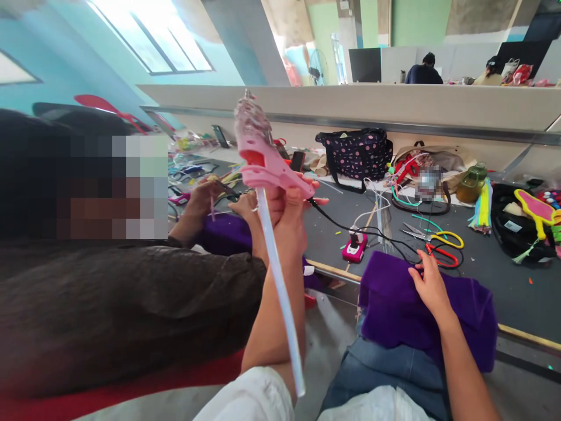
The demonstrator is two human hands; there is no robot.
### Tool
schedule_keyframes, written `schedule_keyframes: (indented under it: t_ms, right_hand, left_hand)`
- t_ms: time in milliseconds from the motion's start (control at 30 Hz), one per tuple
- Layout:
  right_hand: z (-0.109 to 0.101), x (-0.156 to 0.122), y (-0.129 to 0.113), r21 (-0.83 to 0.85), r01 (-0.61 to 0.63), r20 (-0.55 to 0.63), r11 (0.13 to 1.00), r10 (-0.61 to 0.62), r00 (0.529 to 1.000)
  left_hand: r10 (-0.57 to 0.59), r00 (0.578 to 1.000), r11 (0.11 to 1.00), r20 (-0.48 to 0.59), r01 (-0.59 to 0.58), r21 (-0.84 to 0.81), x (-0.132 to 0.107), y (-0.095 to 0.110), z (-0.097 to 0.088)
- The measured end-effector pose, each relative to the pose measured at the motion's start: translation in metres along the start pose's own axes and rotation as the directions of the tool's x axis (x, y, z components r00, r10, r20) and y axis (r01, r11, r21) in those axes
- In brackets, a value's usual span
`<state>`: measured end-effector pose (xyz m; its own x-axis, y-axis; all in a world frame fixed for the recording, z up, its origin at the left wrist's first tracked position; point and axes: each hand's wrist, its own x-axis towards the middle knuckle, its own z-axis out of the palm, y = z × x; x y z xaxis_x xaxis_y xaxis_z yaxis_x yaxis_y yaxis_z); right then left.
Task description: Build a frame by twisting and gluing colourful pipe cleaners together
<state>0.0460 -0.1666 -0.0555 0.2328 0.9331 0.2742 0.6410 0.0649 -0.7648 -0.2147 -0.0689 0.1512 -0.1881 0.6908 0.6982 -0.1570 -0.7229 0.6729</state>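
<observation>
Left hand [289,206] is raised, its fingers wrapped around a handle; right hand [432,285] is loosely spread, fingers slightly curled, with nothing seen to be gripped. Widest of all, the grey table [504,292] is strewn with tools. Near it on the left a co-worker's dark sleeve [131,304] is seen. Purple cloth [385,292] is spread at the table's edge, and the right hand is rested on it. Up in the air, the pink glue gun [267,161] is held by the left hand, nozzle upward; from its rear a long glue stick [279,286] is hung. The step in hand is judged to be the steadying of the gun. For the next move, a firm grip, slack in the cord and a nozzle kept clear of the neighbouring hands are called for. Smaller yet, scissors [428,238] are seen beyond the cloth.
</observation>
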Motion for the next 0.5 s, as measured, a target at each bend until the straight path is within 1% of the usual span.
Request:
schedule_keyframes:
  t_ms: [33, 67, 133, 167, 200, 267, 333, 400, 467, 500]
  right_hand:
    - [0.001, 0.001, 0.002, -0.020, -0.008, 0.001, 1.000, 0.008, 1.000]
    - [0.001, 0.003, 0.004, -0.040, -0.018, -0.005, 0.999, 0.017, 1.000]
    - [0.000, 0.005, 0.007, -0.098, -0.038, -0.022, 0.994, 0.036, 0.999]
    - [-0.001, 0.007, 0.008, -0.149, -0.047, -0.027, 0.988, 0.043, 0.999]
    - [-0.001, 0.008, 0.010, -0.215, -0.053, -0.025, 0.975, 0.049, 0.999]
    - [-0.002, 0.011, 0.013, -0.366, -0.047, 0.000, 0.929, 0.050, 0.999]
    - [0.000, 0.015, 0.015, -0.491, -0.011, 0.057, 0.871, 0.044, 0.997]
    - [0.002, 0.019, 0.015, -0.561, 0.037, 0.135, 0.827, 0.047, 0.990]
    - [0.004, 0.024, 0.012, -0.608, 0.065, 0.202, 0.791, 0.075, 0.977]
    - [0.004, 0.027, 0.010, -0.627, 0.067, 0.221, 0.776, 0.095, 0.971]
  left_hand:
    - [-0.007, 1.000, 1.000, 0.015, 0.007, -0.025, -0.001, 0.000, -0.001]
    - [-0.038, 0.998, 0.998, 0.041, 0.040, -0.043, -0.003, -0.001, -0.002]
    - [-0.144, 0.986, 0.988, 0.088, 0.148, -0.051, -0.012, -0.008, -0.002]
    - [-0.207, 0.972, 0.976, 0.114, 0.212, -0.039, -0.019, -0.013, -0.002]
    - [-0.266, 0.954, 0.962, 0.137, 0.272, -0.027, -0.026, -0.019, -0.002]
    - [-0.376, 0.906, 0.924, 0.192, 0.382, 0.008, -0.040, -0.033, -0.001]
    - [-0.472, 0.841, 0.877, 0.264, 0.478, 0.048, -0.054, -0.047, 0.000]
    - [-0.530, 0.792, 0.842, 0.304, 0.534, 0.076, -0.065, -0.058, 0.003]
    - [-0.556, 0.767, 0.825, 0.319, 0.556, 0.101, -0.073, -0.066, 0.006]
    - [-0.560, 0.767, 0.825, 0.312, 0.550, 0.129, -0.076, -0.068, 0.008]
